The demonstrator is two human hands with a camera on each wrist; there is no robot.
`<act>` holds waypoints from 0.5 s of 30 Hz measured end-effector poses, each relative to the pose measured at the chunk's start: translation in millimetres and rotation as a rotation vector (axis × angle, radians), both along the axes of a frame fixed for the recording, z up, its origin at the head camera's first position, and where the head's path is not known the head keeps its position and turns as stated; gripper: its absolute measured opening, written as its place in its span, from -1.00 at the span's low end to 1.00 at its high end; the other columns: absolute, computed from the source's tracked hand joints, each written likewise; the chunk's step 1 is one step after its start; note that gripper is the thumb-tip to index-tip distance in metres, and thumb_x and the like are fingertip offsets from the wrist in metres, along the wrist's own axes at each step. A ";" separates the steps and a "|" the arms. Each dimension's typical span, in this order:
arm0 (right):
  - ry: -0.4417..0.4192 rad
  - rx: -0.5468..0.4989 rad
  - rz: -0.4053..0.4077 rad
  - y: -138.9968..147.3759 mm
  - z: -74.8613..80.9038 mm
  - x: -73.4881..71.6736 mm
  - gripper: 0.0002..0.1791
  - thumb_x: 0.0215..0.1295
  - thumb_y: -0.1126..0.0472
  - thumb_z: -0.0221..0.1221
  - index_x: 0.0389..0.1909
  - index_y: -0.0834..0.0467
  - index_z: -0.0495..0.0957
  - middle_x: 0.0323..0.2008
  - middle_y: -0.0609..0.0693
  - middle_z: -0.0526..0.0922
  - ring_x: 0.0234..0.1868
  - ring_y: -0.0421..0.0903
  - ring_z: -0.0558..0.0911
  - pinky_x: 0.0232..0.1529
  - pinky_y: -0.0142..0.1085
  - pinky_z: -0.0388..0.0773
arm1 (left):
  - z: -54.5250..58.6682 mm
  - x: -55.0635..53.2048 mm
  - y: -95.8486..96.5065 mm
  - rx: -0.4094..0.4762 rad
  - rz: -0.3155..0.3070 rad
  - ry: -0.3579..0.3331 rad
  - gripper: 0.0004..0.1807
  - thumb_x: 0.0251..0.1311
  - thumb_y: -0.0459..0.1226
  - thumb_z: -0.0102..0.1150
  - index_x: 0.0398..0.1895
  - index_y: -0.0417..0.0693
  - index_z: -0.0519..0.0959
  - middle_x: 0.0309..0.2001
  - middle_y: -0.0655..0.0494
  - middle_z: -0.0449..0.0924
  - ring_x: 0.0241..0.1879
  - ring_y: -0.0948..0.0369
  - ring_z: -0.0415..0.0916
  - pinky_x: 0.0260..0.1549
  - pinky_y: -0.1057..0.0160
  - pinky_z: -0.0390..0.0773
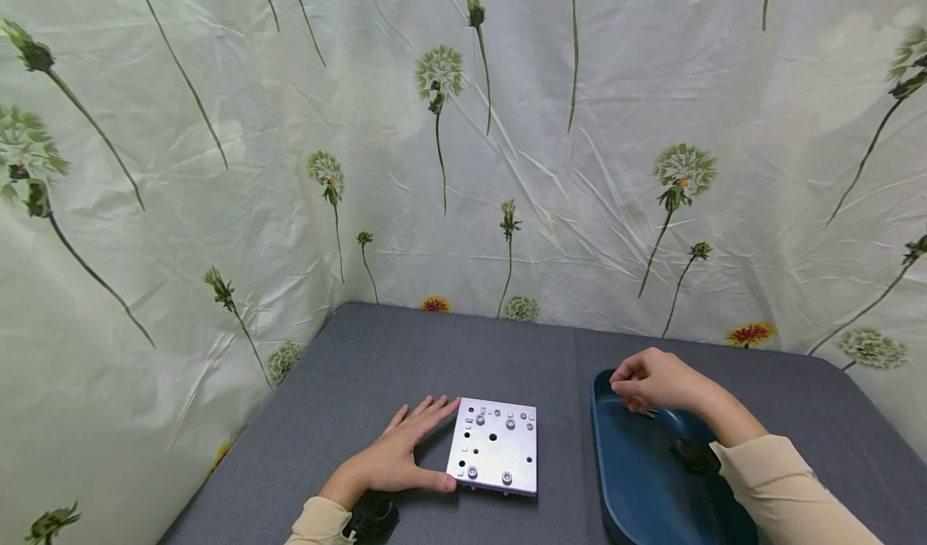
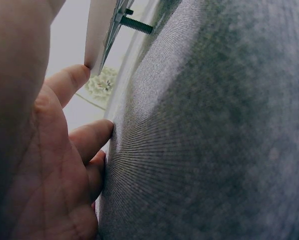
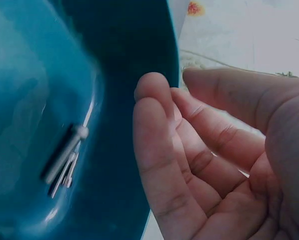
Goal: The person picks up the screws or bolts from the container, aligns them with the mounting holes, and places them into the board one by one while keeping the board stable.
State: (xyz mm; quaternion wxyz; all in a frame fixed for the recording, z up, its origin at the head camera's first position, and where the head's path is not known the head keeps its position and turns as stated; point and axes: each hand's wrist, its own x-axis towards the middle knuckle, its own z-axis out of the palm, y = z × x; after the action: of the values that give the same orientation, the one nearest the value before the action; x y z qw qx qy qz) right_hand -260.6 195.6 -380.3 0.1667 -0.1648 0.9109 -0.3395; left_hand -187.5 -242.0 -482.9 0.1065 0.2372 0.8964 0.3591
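Note:
My left hand (image 1: 401, 452), fingers spread and straight, rests beside a square silver metal plate (image 1: 500, 456). Its thumb touches the plate's near left corner and its index fingertip the far left corner. Socket-head screws (image 1: 507, 477) and several holes dot the plate's top. From the underside a threaded screw shank (image 2: 137, 24) sticks out, seen in the left wrist view. Over the far end of a blue tray (image 1: 615, 481), my right hand (image 1: 662, 380) hangs with loosely bent fingers, thumb and index tips close together; nothing shows between them. Below, a screw (image 3: 67, 152) lies in the tray.
Thinner metal pieces (image 3: 67, 172) lie by that screw. The tray stands right of the plate on a grey cloth-covered table (image 1: 449, 352). A pale floral curtain (image 1: 405, 167) hangs behind and to the left. Each wrist wears a black camera (image 1: 372, 517).

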 end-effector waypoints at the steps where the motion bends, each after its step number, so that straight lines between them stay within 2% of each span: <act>1: 0.001 0.011 -0.011 1.8 -0.2 -0.2 -0.77 0.56 0.23 0.25 -0.06 0.35 0.73 -0.39 0.07 0.79 -0.39 -0.08 0.74 -0.28 -0.07 0.76 | -0.1 -0.2 0.1 0.001 0.000 0.000 0.24 0.08 0.16 0.62 0.77 0.22 0.10 0.74 -0.14 0.06 0.75 -0.25 -0.16 0.55 -0.59 -0.31; 9: 0.028 0.109 -0.059 12.7 -2.1 -0.3 -0.72 0.58 0.28 0.20 0.05 0.43 0.70 -0.42 0.01 0.77 -0.41 -0.10 0.74 -0.26 -0.11 0.77 | -0.9 -1.1 1.2 -0.002 0.000 0.012 0.23 0.07 0.17 0.61 0.76 0.24 0.11 0.73 -0.13 0.08 0.75 -0.26 -0.15 0.55 -0.59 -0.30; 15: 0.018 0.179 -0.067 17.6 -5.8 1.2 -0.70 0.57 0.32 0.18 0.09 0.49 0.67 -0.45 0.02 0.77 -0.39 -0.10 0.76 -0.22 -0.10 0.79 | -0.5 -0.5 1.0 -0.001 0.002 0.014 0.23 0.07 0.17 0.62 0.76 0.21 0.12 0.73 -0.12 0.09 0.75 -0.26 -0.15 0.55 -0.59 -0.30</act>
State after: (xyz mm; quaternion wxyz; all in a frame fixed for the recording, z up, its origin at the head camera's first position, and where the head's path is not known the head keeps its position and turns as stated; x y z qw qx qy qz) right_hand -259.5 213.2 -386.1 0.1613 -0.1216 0.9441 -0.2606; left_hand -188.0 -240.9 -483.5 0.0999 0.2389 0.8974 0.3571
